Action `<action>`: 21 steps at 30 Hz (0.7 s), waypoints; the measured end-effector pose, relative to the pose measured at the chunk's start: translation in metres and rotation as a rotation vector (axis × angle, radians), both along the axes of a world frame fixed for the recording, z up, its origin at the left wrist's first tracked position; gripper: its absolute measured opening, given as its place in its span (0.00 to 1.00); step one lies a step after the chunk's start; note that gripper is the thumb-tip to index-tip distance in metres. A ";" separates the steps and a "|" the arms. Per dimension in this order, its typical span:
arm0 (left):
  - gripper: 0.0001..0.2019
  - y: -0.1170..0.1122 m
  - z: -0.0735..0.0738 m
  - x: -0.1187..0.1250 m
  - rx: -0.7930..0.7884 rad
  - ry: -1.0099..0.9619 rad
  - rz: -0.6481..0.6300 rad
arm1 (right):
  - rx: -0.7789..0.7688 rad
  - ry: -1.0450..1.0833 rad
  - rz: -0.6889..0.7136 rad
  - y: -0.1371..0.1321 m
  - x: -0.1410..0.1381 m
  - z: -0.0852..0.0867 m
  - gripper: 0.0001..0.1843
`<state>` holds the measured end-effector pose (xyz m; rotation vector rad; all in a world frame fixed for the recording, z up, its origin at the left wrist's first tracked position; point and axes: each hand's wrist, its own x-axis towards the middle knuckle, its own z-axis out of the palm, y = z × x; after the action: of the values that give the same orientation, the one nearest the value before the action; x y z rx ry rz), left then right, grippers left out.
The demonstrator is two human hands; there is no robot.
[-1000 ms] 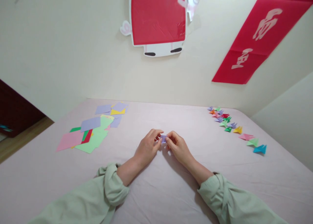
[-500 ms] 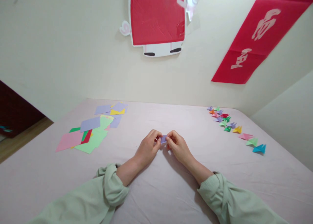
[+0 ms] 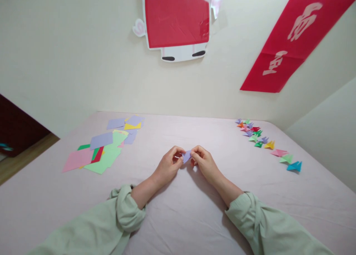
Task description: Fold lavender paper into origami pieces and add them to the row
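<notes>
A small folded purple paper piece (image 3: 186,156) sits between my two hands, just above the pink sheet (image 3: 178,210). My left hand (image 3: 168,165) pinches its left side with thumb and fingers curled. My right hand (image 3: 204,161) pinches the right side the same way. Both wrists rest low over the sheet, with light green sleeves pushed up the forearms.
Loose flat sheets of coloured paper (image 3: 102,147) lie scattered at the left. A curved row of several small folded paper shapes (image 3: 264,142) runs along the right. A cream wall with red hangings (image 3: 280,43) stands behind; the sheet's left edge drops to a wooden floor.
The purple piece has been lifted and tilted slightly between my fingertips. Both hands shifted a little up and closer together; the view tipped slightly.
</notes>
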<state>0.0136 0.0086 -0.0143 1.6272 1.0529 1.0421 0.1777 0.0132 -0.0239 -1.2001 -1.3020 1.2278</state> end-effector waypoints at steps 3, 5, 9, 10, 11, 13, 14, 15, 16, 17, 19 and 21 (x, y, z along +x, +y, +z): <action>0.10 0.000 -0.001 0.000 -0.004 -0.017 -0.007 | -0.009 -0.002 0.004 0.000 0.000 -0.001 0.11; 0.10 0.001 -0.001 0.000 -0.011 -0.025 -0.011 | -0.013 -0.005 0.003 0.000 0.000 -0.001 0.11; 0.10 0.001 -0.001 0.000 -0.038 -0.041 -0.018 | -0.012 -0.006 0.002 0.000 0.000 0.000 0.11; 0.10 0.001 -0.002 0.000 -0.044 -0.044 -0.022 | -0.010 -0.005 0.003 0.000 0.000 0.000 0.12; 0.09 0.001 -0.002 0.000 -0.047 -0.047 -0.024 | -0.008 -0.005 0.002 0.000 0.000 0.000 0.12; 0.09 0.001 -0.003 0.001 -0.053 -0.049 -0.025 | -0.003 -0.004 0.001 0.000 0.000 0.001 0.12; 0.09 0.001 -0.003 0.001 -0.055 -0.048 -0.025 | -0.003 -0.004 0.003 0.000 0.000 0.002 0.12; 0.09 0.001 -0.004 0.001 -0.057 -0.045 -0.024 | -0.004 -0.005 0.007 0.000 -0.001 0.002 0.12; 0.08 0.002 -0.004 0.001 -0.059 -0.041 -0.023 | -0.005 -0.008 0.012 -0.001 -0.001 0.002 0.12; 0.08 0.002 -0.004 0.001 -0.059 -0.037 -0.021 | -0.005 -0.012 0.015 -0.001 -0.001 0.003 0.12; 0.07 0.003 -0.004 0.001 -0.058 -0.027 -0.017 | -0.003 -0.024 0.017 -0.001 -0.001 0.003 0.12; 0.07 0.003 -0.005 0.001 -0.058 -0.019 -0.016 | -0.001 -0.035 0.017 -0.002 -0.001 0.003 0.12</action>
<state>0.0146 0.0120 -0.0194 1.5737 1.0466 1.0059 0.1772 0.0117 -0.0204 -1.2187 -1.3397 1.2241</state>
